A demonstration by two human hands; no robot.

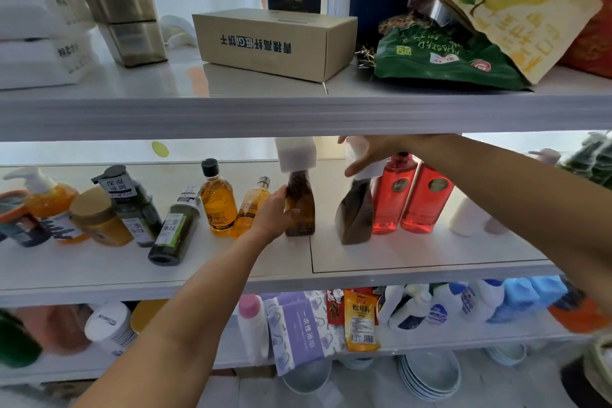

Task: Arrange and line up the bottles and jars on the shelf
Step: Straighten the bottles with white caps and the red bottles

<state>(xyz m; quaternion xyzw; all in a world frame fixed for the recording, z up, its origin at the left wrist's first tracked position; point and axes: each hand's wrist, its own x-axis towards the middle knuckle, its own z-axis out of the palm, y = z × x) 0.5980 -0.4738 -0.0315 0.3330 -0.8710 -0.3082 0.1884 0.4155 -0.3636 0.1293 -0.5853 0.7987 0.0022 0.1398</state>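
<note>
We are lining up two dark bottles.
Our left hand (275, 209) is gripping one brown bottle (299, 209); our right hand (371, 156), at three o'clock, is pinching the tilted bottle (356, 212) by its cap to straighten it.

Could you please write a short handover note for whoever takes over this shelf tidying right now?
Left hand: gripping the side of a brown bottle with a white cap, upright on the middle shelf.
Right hand: holding the top of a second brown bottle, which is tilted, beside two red bottles.
Done: the red bottles stand side by side.
Left: stand both brown bottles in line; the dark green bottles and amber bottles further left lean unevenly.
</note>
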